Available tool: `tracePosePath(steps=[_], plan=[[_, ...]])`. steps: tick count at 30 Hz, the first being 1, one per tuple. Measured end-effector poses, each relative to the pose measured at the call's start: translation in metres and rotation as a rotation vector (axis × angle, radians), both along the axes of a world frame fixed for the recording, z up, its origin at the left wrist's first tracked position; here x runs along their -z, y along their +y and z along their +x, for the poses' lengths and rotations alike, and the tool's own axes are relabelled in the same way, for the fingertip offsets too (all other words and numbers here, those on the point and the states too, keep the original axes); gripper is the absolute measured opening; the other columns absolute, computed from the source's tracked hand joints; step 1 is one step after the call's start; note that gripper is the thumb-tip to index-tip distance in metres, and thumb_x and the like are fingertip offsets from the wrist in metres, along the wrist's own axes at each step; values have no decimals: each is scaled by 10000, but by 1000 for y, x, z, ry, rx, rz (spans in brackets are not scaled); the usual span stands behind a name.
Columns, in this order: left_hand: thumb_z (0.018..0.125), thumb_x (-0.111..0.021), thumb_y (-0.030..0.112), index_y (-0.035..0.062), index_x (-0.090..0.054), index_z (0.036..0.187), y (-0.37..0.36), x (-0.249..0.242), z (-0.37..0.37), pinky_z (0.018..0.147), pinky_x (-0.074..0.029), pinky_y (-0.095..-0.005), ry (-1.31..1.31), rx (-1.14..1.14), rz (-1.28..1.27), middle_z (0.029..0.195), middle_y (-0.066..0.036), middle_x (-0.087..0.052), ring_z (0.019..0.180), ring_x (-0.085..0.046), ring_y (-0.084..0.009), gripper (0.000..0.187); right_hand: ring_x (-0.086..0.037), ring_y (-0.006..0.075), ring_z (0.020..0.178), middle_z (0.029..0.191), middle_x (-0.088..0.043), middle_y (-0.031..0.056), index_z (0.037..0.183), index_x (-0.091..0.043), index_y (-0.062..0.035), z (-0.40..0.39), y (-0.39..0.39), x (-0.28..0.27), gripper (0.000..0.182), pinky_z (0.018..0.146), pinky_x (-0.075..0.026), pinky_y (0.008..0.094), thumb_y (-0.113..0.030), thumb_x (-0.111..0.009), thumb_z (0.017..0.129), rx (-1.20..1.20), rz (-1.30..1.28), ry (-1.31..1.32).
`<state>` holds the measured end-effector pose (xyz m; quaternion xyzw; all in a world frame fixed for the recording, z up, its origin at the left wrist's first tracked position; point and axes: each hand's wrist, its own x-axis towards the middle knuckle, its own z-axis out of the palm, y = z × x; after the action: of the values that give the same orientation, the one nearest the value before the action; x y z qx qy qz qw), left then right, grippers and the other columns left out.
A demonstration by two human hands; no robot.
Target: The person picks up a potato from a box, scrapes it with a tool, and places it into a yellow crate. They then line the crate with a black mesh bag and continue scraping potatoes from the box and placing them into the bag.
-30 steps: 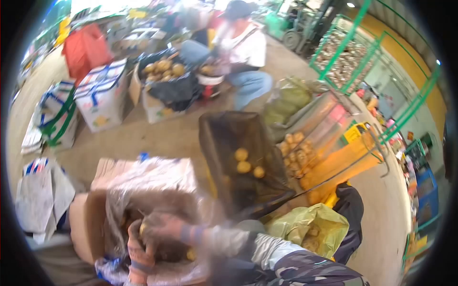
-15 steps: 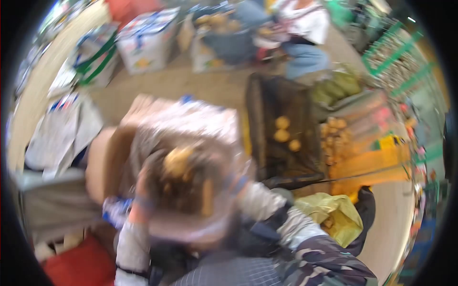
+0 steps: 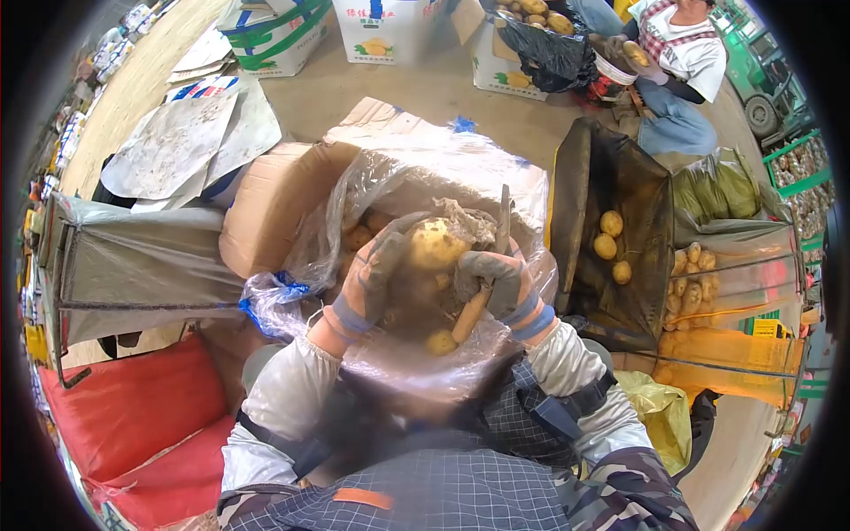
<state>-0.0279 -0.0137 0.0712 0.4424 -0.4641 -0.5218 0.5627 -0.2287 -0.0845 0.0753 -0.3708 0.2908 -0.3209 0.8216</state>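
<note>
My left hand, in a grey and orange work glove, is wrapped around a pale yellow potato above a plastic-lined cardboard box. My gloved right hand is closed on a knife; its wooden handle points down toward me and its narrow, dull blade rises past the fingers. Crumpled grey-brown material, perhaps wrapping, rests against the potato's top right side. Below my hands, another potato lies in the box. More potatoes show at its left, partly hidden by plastic.
A dark open crate on the right holds three potatoes. Beyond it are potatoes in an orange mesh bag. Ahead, a seated person holds a potato near a printed carton. Red sacks and a plastic-covered frame stand left.
The earlier frame is blurred. My view has shifted, so the box and crate sit farther right. My hands have come up over the box, with the potato and knife now distinct.
</note>
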Motion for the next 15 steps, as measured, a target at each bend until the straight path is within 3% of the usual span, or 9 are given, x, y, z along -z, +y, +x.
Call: tracePosePath(steps=[4,9,11,12,14,15], plan=[[1004,-445,421,-9,-483,1397,3,-26,1,955,-472,-284,-112,-24,-48,1216,-107,-625,1066,-607,-170,584,-548,142,556,806,-631,63,1404,-454,0,-2,0,3,578,515,-468,256,-99,-605,855,-50,18,-60],[963,-574,211,-2,-521,1360,14,-15,-3,1016,-433,-304,-77,-31,-7,1281,-104,-610,1160,-558,-164,454,-591,133,748,1035,-631,66,1403,-476,-18,1,5,-7,568,643,-507,256,-192,-600,877,-124,-3,115],[950,-596,178,1,-520,1360,16,-9,-2,1016,-429,-303,-73,-30,-33,1282,-99,-609,1156,-554,-159,454,-580,130,710,950,-618,59,1325,-523,-22,1,6,-5,476,613,-489,255,-226,-590,900,-96,35,115],[945,-603,172,3,-519,1363,15,-10,2,1017,-425,-301,-52,-11,-17,1284,-96,-607,1159,-548,-155,459,-562,128,626,825,-609,53,1250,-563,-21,5,8,-8,404,550,-464,253,-251,-583,918,-35,74,73],[942,-610,185,17,-521,1367,11,-11,6,1024,-421,-308,-21,20,48,1295,-99,-606,1178,-548,-174,466,-570,134,638,820,-613,55,1218,-590,-13,5,8,-8,386,573,-466,252,-253,-592,916,22,120,27],[944,-609,205,29,-525,1369,9,-10,7,1030,-420,-316,-13,30,99,1303,-107,-606,1193,-552,-196,468,-595,141,735,938,-627,64,1260,-577,-5,1,5,-3,429,659,-494,252,-230,-608,896,17,128,22]])
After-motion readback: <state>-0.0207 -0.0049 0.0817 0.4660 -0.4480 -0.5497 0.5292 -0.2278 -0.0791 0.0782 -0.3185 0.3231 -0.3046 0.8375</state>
